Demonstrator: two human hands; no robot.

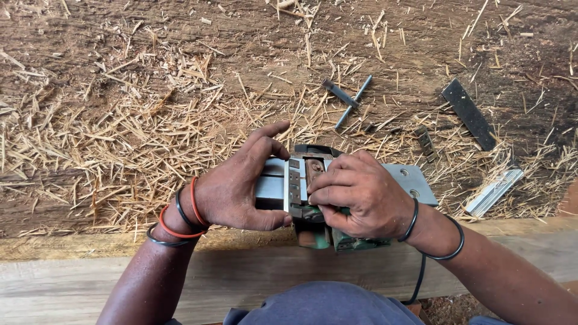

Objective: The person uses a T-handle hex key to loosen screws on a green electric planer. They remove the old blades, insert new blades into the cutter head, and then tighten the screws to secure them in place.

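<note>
Rough wooden bench [90, 54] strewn with shavings [120, 138], left hand [238, 186] and right hand [361, 195] both clasped on overturned planer [301, 180]

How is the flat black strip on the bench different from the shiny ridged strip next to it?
The black strip is dark, dull and smooth-faced; the ridged silver strip is pale, shiny and grooved along its length. The black strip lies farther from the person's right hand, sloping down to the right; the silver one slopes the opposite way, near the bench edge. Both are long, narrow and lie loose among wood shavings.
</note>
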